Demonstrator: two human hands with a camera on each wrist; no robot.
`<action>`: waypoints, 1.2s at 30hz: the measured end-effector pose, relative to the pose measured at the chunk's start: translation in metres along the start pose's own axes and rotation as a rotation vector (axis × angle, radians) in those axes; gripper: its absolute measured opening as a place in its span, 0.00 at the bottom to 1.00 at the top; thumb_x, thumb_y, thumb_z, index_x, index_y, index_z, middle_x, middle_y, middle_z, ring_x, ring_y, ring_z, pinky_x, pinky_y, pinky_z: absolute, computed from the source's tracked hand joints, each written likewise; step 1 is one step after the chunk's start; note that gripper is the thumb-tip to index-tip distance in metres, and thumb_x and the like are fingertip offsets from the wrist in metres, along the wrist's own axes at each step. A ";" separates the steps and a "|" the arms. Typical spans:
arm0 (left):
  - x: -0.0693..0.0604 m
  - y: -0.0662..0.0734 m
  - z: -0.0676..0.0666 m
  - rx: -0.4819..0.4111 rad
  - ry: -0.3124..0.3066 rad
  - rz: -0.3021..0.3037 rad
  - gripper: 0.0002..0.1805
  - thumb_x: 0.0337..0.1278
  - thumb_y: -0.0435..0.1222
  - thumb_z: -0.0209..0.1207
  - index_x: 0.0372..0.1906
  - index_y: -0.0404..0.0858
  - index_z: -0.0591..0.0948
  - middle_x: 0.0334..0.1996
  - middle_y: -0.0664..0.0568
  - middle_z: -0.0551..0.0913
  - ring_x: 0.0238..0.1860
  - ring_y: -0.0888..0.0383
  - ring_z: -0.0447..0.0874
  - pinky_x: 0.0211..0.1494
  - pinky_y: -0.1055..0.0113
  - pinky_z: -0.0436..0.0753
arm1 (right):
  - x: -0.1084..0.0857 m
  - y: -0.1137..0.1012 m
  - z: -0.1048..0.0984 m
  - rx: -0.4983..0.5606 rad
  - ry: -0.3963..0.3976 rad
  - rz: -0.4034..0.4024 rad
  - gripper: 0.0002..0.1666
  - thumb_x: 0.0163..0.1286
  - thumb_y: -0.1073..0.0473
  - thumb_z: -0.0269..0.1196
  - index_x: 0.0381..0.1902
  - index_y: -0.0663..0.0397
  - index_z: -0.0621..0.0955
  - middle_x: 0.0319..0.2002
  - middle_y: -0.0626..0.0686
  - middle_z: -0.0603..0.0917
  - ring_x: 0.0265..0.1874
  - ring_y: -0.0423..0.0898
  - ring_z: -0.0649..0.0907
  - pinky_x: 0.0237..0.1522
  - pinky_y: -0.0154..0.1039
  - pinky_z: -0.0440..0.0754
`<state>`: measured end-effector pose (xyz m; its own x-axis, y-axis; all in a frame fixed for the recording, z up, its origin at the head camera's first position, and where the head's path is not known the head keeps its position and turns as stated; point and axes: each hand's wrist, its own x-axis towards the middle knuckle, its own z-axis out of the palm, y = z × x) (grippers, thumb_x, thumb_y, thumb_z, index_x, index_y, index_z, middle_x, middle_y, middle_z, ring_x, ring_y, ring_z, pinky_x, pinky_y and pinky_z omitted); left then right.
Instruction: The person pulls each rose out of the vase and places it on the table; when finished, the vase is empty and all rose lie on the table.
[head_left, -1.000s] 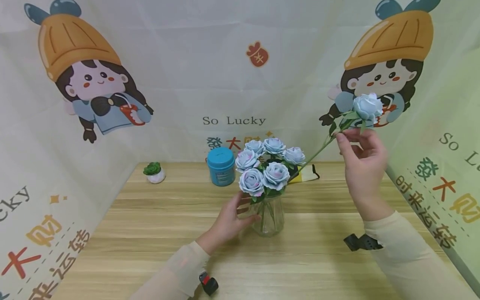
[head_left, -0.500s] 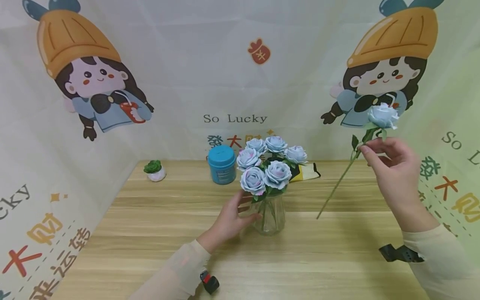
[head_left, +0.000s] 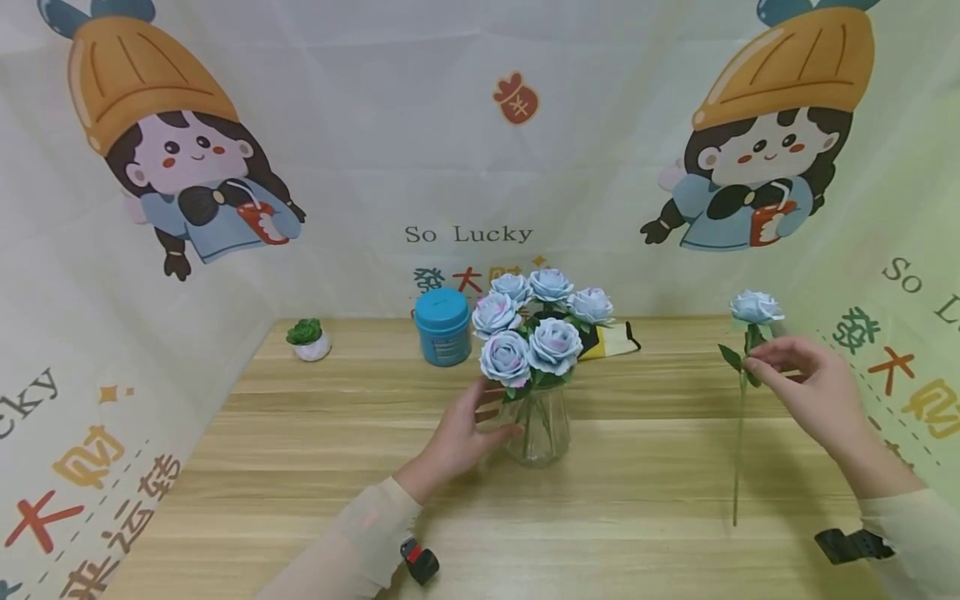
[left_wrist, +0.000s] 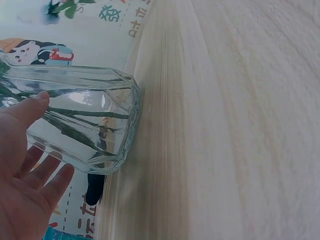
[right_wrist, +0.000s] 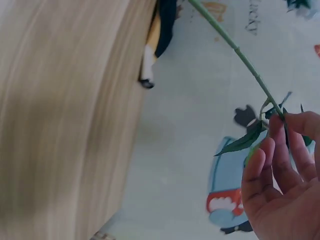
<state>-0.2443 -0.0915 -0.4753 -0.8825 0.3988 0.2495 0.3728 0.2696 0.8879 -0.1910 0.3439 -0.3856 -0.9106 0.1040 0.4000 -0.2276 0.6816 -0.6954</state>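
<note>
A clear glass vase [head_left: 546, 429] stands upright on the table with several pale blue roses [head_left: 555, 346] in it. My left hand [head_left: 457, 437] holds the vase from its left side. In the left wrist view, the thumb lies over the vase's wall [left_wrist: 95, 135] and the other fingers are at its opposite side; green stems show through the glass. Off to the right, my right hand [head_left: 806, 387] pinches a single blue rose [head_left: 756, 307] just below its bloom. Its long stem [right_wrist: 240, 55] hangs down over the table, apart from the vase.
A blue lidded jar [head_left: 442, 329] stands behind and left of the vase. Farther left is a small potted succulent [head_left: 307, 340]. A yellow, black and white item [head_left: 611, 342] lies partly hidden behind the roses. A printed cloth backdrop [head_left: 360, 167] borders the wooden table [head_left: 300, 467].
My right hand has drawn the single rose out from the bunch, then rightward and down, and its stem has swung to nearly vertical. The left hand keeps its place at the vase.
</note>
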 end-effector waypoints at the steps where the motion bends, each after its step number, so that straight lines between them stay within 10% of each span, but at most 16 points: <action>1: 0.000 0.000 0.000 0.001 0.001 0.000 0.40 0.57 0.32 0.73 0.73 0.39 0.68 0.68 0.40 0.76 0.69 0.40 0.77 0.69 0.47 0.82 | -0.001 0.006 -0.002 -0.024 -0.015 -0.002 0.10 0.74 0.57 0.66 0.46 0.59 0.84 0.33 0.19 0.81 0.33 0.22 0.79 0.32 0.19 0.78; 36: 0.000 0.001 0.000 0.017 0.002 0.010 0.39 0.57 0.30 0.73 0.72 0.36 0.68 0.67 0.38 0.77 0.68 0.40 0.78 0.68 0.46 0.83 | -0.010 0.114 -0.014 -0.301 -0.326 0.056 0.07 0.70 0.62 0.68 0.41 0.61 0.86 0.35 0.57 0.88 0.32 0.30 0.80 0.29 0.30 0.78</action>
<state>-0.2442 -0.0914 -0.4741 -0.8791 0.3997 0.2596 0.3868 0.2799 0.8787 -0.2035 0.4304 -0.4605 -0.9908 -0.0538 0.1243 -0.1081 0.8671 -0.4862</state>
